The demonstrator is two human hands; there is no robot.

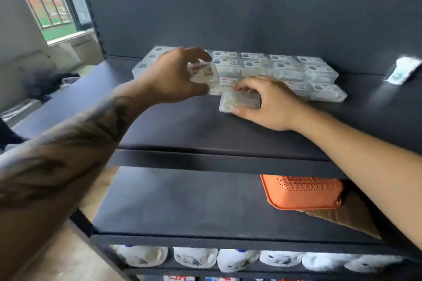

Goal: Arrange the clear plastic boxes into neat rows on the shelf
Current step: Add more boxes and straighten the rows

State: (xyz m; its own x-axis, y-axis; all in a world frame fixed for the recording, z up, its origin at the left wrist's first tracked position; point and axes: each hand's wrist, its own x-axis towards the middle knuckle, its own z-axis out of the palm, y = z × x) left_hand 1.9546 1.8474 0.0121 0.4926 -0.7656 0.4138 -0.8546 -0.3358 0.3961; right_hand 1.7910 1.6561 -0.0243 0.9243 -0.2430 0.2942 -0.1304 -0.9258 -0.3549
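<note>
The clear plastic boxes (280, 68) lie in tight rows at the back of the top shelf (182, 125), against the dark rear panel (228, 7); that block of boxes serves as the landmark here. Their lids carry pale printed labels, too blurred to read.

One loose box (239, 102) sits flat on the shelf just in front of the block, touching its front edge. The right hand (267, 105) lies over it, fingers curled along its far side and thumb against its near edge, so this grip is closed on that box.

A tilted box (205, 77) is lifted above the block's front left part. The left hand (173, 75) holds it, fingers curved over the top and thumb under its lower edge; this grip is closed on it too. The left forearm bears dark tattoo marks.

Well to the right of the block, a single white packet (402, 70) leans near the rear panel.

Below the block, on the middle shelf (182, 201), an orange perforated basket (301, 191) lies on its side over a cardboard piece (342, 214). Lower still, a row of white jugs (237, 260) lines the bottom shelf.

Far left of the block, a barred window (50, 2) shows green outside.
</note>
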